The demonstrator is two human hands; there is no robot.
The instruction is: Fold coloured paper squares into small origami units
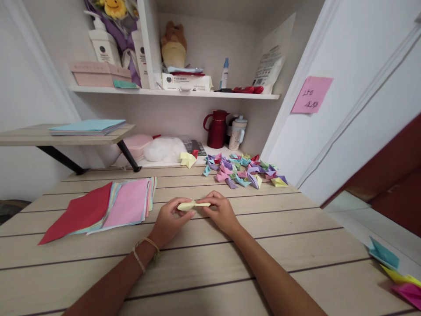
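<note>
Over the middle of the wooden table both my hands pinch a narrow folded strip of pale yellow paper. My left hand grips its left end with thumb and fingers closed. Its right end sits between the curled fingers of my right hand. The strip lies just above the tabletop. A thin bracelet circles my left wrist.
A fanned stack of coloured paper sheets, red on top at the left, lies left of my hands. A heap of folded paper pieces sits at the back right. More folded pieces lie at the far right edge. Shelves hold a red jug and bottles.
</note>
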